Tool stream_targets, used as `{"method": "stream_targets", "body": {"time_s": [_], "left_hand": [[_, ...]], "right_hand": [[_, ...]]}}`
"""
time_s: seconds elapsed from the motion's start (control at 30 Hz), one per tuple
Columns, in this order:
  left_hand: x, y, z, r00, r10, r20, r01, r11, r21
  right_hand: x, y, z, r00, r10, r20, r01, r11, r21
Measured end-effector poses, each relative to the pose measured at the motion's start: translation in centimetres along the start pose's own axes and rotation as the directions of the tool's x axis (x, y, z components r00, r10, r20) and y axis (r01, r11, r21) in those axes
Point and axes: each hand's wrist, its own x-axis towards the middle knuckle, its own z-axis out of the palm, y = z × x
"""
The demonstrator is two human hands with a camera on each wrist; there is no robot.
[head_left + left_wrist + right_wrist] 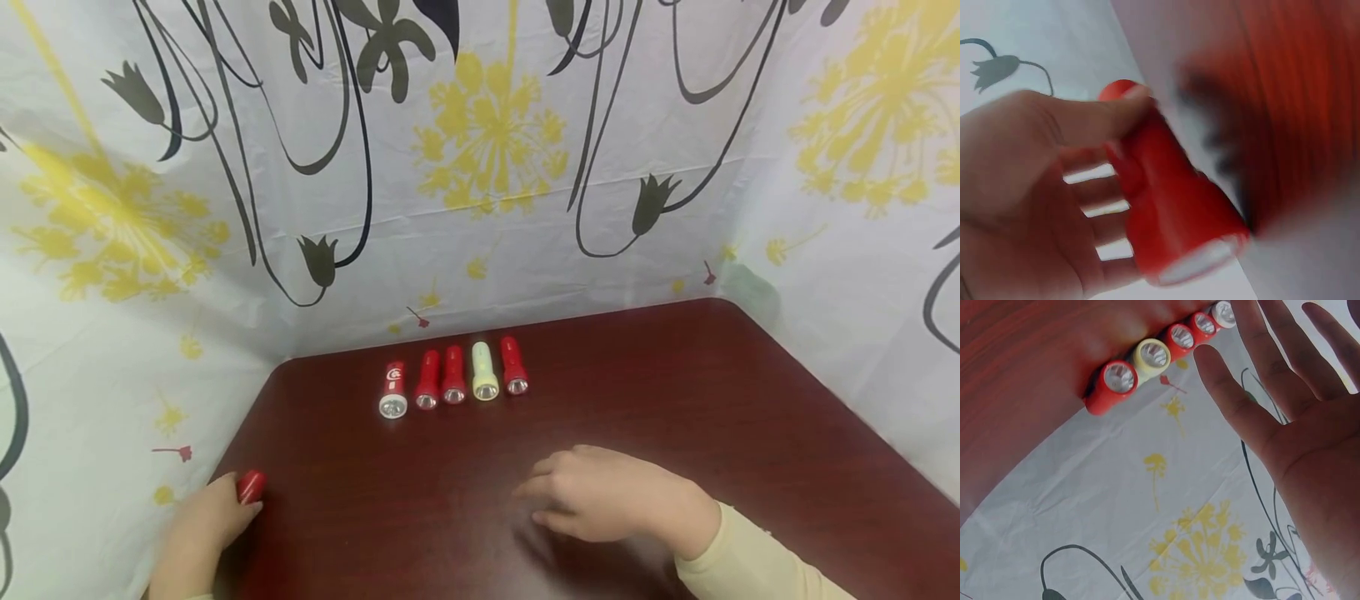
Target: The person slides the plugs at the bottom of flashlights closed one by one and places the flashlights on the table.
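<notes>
At the table's left edge, my left hand (213,512) grips a red flashlight (1172,194). The left wrist view shows the thumb laid over its body and the fingers behind, with the lens end pointing down; that view is blurred. My right hand (600,492) hovers over the table's front middle, fingers spread and holding nothing. Beyond the hands, a row of flashlights lies near the back edge: a red one with a white head (393,390), two plain red ones (428,379) side by side, a pale yellow one (484,371) and another red one (514,365).
The dark red-brown wooden table (637,400) has rounded back corners. White cloth (480,275) printed with yellow and grey flowers hangs close behind it and along both sides. The row's lens ends face the front of the table.
</notes>
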Motion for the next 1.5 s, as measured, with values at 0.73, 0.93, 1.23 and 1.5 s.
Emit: {"method": "stream_targets", "body": {"time_s": [0.73, 0.93, 1.23, 1.5], "left_hand": [[-5.4, 15.6, -2.5, 0.865, 0.278, -0.418, -0.440, 0.819, -0.368], [-6.7, 18.4, -2.0, 0.818, 0.375, -0.435, -0.551, 0.728, -0.408], [-7.7, 21.0, -1.8, 0.726, 0.535, -0.433, -0.687, 0.601, -0.409], [-8.7, 22.2, -1.3, 0.683, 0.610, -0.402, -0.729, 0.530, -0.433]], "right_hand": [[-1.2, 0.2, -2.7, 0.993, 0.074, -0.095, -0.071, 0.997, 0.040], [-1.4, 0.1, -3.3, 0.985, 0.048, -0.167, -0.043, 0.999, 0.031], [-1.4, 0.4, -3.9, 0.979, 0.023, -0.201, -0.011, 0.998, 0.058], [-1.3, 0.4, -4.1, 0.972, -0.004, -0.234, 0.011, 1.000, 0.028]]}}
